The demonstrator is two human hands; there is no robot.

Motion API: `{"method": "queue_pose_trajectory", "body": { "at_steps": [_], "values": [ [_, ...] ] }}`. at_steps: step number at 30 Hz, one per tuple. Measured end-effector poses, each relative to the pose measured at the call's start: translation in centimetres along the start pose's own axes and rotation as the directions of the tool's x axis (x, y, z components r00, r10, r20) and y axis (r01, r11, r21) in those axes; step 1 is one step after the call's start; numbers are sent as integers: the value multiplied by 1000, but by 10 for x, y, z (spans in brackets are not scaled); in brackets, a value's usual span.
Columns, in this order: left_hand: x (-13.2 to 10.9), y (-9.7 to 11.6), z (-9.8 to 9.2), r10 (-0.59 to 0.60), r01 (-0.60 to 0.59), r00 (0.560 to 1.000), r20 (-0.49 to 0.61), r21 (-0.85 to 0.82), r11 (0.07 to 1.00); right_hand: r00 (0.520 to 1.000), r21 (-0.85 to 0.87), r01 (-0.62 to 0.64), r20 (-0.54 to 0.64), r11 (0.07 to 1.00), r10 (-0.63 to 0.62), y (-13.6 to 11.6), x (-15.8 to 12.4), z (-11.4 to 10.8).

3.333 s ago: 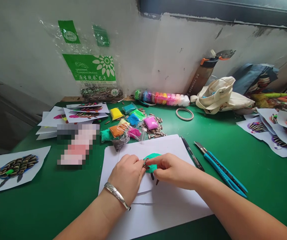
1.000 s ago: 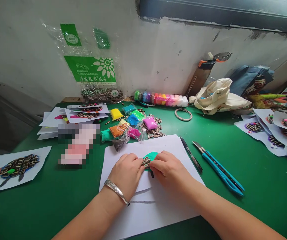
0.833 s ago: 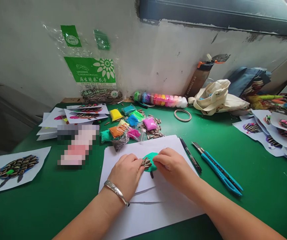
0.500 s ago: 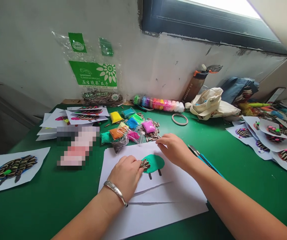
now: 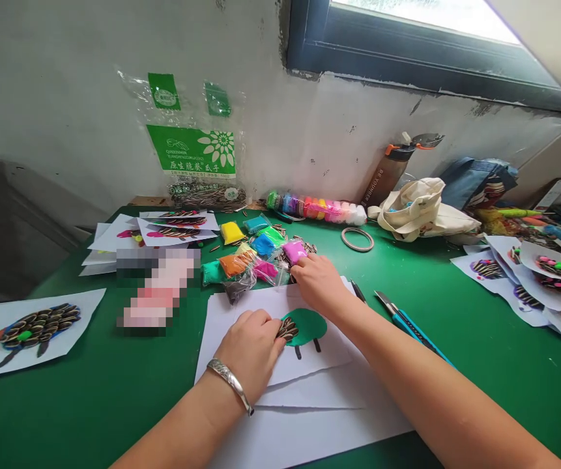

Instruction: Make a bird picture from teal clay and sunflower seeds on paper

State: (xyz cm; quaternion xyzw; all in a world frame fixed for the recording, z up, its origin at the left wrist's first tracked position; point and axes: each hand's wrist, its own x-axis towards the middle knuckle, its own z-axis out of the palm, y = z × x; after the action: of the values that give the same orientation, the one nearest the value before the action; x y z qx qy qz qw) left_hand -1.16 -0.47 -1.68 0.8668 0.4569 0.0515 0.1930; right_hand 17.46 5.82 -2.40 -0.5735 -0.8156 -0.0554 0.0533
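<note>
A flat green clay oval (image 5: 309,327) with two dark leg strips lies on white paper (image 5: 280,370). Striped sunflower seeds (image 5: 288,329) cluster on its left part. My left hand (image 5: 253,348), with a silver bangle at the wrist, rests on the paper with curled fingers, its fingertips against those seeds; whatever lies under them is hidden. Farther back, my right hand (image 5: 315,279) has its fingers bent together at the loose seed pile (image 5: 311,247), beside a pink clay packet (image 5: 294,251). I cannot see whether a seed is between its fingertips.
Colourful clay packets (image 5: 235,264) lie behind the paper. A blue utility knife (image 5: 410,324) and a dark pen (image 5: 358,291) are at the right. A tape ring (image 5: 357,239), water bottle (image 5: 388,170), cloth bag (image 5: 419,210) and seed bag (image 5: 195,156) stand behind. Finished seed pictures (image 5: 40,329) flank both sides.
My right hand has moved left and slightly down, onto the seed pile by the pink packet. My left hand stays at the seeds on the oval. The whole view has shifted slightly.
</note>
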Motion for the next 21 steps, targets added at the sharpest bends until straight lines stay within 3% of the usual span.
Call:
{"method": "queue_pose_trajectory", "body": {
  "at_steps": [3,6,9,12,16,21],
  "values": [
    [-1,-1,1,3,-3,1000,-6,-5,1000,991,114,-69,-103,991,81,-2,-12,-7],
    [-1,-1,1,-1,1,1000,0,-2,1000,964,439,-104,-175,893,198,-3,-41,-16],
    [0,-1,1,1,-1,1000,-1,5,1000,980,716,-93,-57,691,191,-6,-75,-23],
    [2,-1,0,14,-14,1000,6,3,1000,989,824,-137,78,550,130,-14,-96,-24],
    [2,0,-3,14,-14,1000,16,6,1000,996,766,-73,25,638,85,-26,-96,-17],
    [3,2,-3,15,-15,1000,15,4,1000,996,557,52,-93,829,0,-29,-92,-11]
  ]
}}
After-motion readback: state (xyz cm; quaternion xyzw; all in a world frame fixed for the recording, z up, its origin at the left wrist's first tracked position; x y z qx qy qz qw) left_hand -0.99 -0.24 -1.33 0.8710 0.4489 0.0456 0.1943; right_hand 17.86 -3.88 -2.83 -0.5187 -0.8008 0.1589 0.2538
